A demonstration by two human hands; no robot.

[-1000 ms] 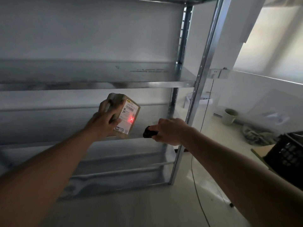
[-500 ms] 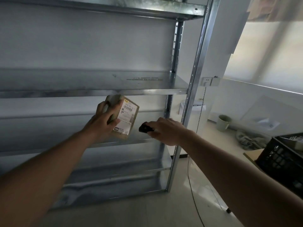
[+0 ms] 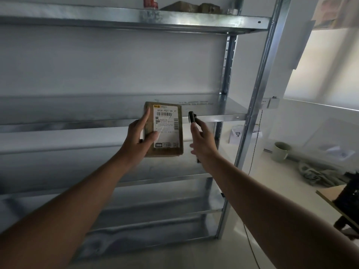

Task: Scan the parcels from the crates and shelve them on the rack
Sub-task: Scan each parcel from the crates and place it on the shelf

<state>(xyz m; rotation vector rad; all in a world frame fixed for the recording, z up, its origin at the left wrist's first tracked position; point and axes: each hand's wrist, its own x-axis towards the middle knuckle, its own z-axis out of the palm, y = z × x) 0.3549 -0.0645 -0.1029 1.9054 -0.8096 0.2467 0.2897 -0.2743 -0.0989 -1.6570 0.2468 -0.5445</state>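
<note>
My left hand (image 3: 138, 136) grips a small brown parcel (image 3: 167, 150) with a white barcode label facing me, held upright in front of the metal rack (image 3: 213, 113). Thumb and forefinger lie on the label side. Just to the parcel's right, my right hand (image 3: 202, 140) holds a small black scanner (image 3: 192, 117), which points upward beside the parcel's top corner. No red light shows on the label. Both hands are raised at the height of the rack's middle shelf.
The top shelf (image 3: 174, 18) carries a red can (image 3: 150, 1) and brown parcels (image 3: 186, 6). A green mug (image 3: 280, 152), grey cloth (image 3: 320, 173) and a black crate (image 3: 349, 193) on cardboard lie on the floor at right. A cable hangs by the rack post.
The red scanner mark on the label went out. My left hand turned the parcel upright and raised it toward the middle shelf; my right hand lifted with the scanner now pointing up.
</note>
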